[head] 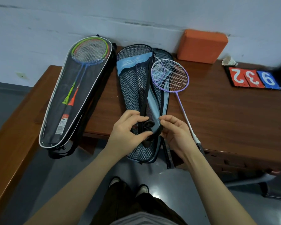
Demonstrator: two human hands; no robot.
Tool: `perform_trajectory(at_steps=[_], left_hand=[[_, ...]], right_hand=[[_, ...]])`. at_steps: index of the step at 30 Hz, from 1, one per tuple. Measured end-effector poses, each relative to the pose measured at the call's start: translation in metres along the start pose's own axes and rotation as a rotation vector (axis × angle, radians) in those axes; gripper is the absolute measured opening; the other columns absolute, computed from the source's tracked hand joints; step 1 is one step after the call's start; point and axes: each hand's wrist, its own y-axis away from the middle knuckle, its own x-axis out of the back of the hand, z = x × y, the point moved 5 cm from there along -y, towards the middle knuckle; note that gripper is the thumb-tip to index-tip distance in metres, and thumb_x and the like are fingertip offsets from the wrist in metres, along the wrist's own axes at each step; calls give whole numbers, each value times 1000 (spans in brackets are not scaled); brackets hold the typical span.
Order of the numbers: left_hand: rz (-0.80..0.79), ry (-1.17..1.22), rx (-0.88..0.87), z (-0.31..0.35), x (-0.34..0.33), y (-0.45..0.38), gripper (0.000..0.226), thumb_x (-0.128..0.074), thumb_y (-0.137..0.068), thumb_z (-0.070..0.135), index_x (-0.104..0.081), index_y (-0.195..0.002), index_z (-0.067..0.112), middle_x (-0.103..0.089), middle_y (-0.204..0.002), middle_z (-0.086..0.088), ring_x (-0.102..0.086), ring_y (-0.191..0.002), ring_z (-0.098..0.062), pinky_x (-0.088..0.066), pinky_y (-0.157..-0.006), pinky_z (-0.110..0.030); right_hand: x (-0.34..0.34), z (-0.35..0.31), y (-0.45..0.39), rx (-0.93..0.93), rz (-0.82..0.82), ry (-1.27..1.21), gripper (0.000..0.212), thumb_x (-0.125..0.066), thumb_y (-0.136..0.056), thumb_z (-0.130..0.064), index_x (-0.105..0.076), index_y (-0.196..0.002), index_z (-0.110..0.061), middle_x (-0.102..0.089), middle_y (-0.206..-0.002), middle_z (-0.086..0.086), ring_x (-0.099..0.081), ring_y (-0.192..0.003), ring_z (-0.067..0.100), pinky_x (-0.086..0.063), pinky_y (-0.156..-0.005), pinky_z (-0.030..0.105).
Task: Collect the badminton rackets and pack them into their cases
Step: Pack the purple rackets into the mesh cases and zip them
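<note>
Bare surface [217,114] open btwn purple racket [170,75] & score cards [253,77]; orange block [201,46] & shuttlecock [229,61] crowding back edge.

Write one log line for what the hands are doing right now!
left hand: pinches mesh case edge | right hand: pinches other edge | purple racket: outside, on case | clear case: rackets inside

Head camera looks steeply down, close over the table [217,111].
</note>
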Motion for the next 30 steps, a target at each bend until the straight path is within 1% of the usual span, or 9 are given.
perform_trajectory(at_steps=[4,8,11,14,17,19,22,27,30], left_hand=[[-85,-116,-49,1,-16,3,29,-68,-74,31,-67,-95,11,-52,-105,1,-58,-87,-12,-53,-70,-32],[-255,-181,-136,-9,-38,4,31,-62,-82,34,-69,-102,12,-56,-108,-9,-55,-98,-21,-50,-81,-42],[-416,-140,-96,-10,-56,10,48,-57,-86,38,-51,-131,21,-51,-127,-4,-44,-118,-14,-38,-100,-36],[-517,-59,74,-16,-74,8,55,-51,-92,38,-32,-142,24,-40,-142,6,-33,-130,-6,-27,-109,-30],[-564,-198,76,-28,-89,0,50,-43,-95,39,-35,-140,20,-40,-142,2,-34,-132,-13,-29,-109,-35],[-572,-317,104,-39,-93,-7,48,-42,-96,37,-37,-139,17,-39,-141,0,-36,-130,-18,-29,-108,-35],[-540,-457,157,-59,-88,-25,48,-42,-96,37,-37,-139,17,-39,-139,-2,-37,-126,-21,-29,-104,-34],[-502,-545,262,-100,-67,-68,45,-43,-95,35,-40,-136,15,-42,-132,-5,-43,-118,-24,-34,-98,-36],[-460,-535,322,-130,-57,-99,42,-44,-95,35,-43,-133,16,-44,-130,-4,-44,-115,-24,-35,-97,-37]], right_hand=[[0,-8,-2,44,6,83,12,-64,-79,-1,-68,-78,-12,-60,-69,8,-57,-59,14,-50,-57,21],[14,-11,-1,58,66,204,15,-57,-87,2,-66,-84,-10,-62,-66,5,-54,-58,15,-49,-57,22],[33,-9,1,70,126,350,11,-57,-89,-3,-66,-92,-9,-56,-72,12,-49,-65,23,-43,-61,32],[52,-10,1,107,191,475,13,-55,-91,-3,-65,-96,-10,-61,-77,9,-54,-72,21,-47,-68,36],[67,-7,-3,96,230,635,15,-52,-94,-9,-65,-100,-10,-62,-79,2,-56,-73,14,-48,-68,24],[71,-4,-11,80,253,747,16,-51,-95,-15,-63,-103,-12,-62,-84,-5,-57,-77,8,-47,-69,13],[68,-6,-34,104,285,873,22,-56,-92,-23,-59,-111,-12,-63,-99,-1,-59,-92,13,-48,-82,27],[56,-18,-97,82,298,1087,40,-60,-88,-33,-50,-121,-12,-60,-105,6,-58,-94,22,-48,-81,36],[48,-23,-138,4,284,1174,38,-59,-88,-34,-50,-117,-10,-60,-99,7,-57,-90,23,-47,-77,37]])
